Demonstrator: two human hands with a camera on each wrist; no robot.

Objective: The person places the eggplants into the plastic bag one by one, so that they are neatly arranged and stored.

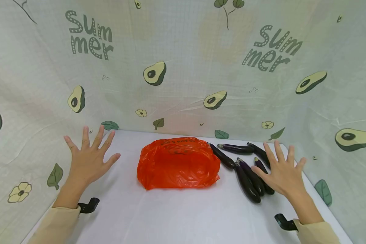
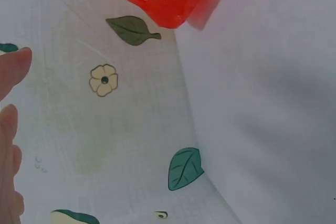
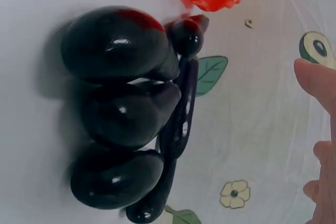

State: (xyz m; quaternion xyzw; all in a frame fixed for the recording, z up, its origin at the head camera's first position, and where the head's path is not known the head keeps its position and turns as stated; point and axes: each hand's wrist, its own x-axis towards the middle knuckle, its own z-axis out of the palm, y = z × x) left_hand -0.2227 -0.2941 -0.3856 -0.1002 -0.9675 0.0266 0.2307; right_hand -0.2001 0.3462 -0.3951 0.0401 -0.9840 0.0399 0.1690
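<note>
1. Step, my read: ready pose, ahead of any contact. Nothing gripped, nothing lifted.
2. Far left: my left hand [image 1: 86,166] hovers over the worktop [image 1: 164,217], fingers [image 1: 85,137] straight and spread wide, thumb well out from the rest. Holding nothing, touching nothing that I can see. Nearest thing is the red bag [image 1: 178,167], with a gap between.
3. Middle: that bag lies crumpled on the worktop, print along its far side, apart from both hands. Can't tell if anything's inside. Handling it would call for lowering the left hand and pinching an edge. Thin film; I'd expect it to fold or slide.
4. Right of the bag: six eggplants [image 1: 246,183]. One sits at the bag's right edge, can't tell if touching; two lie toward the back; three lie side by side nearer me.
5. Far right: my right hand [image 1: 283,174] is raised by the eggplants, fingers fanned and straight, grip empty. Head view overlaps them, but right wrist view shows fingers clear. Grasping one would call for coming down and curling round it. Smooth skin, could roll.
</note>
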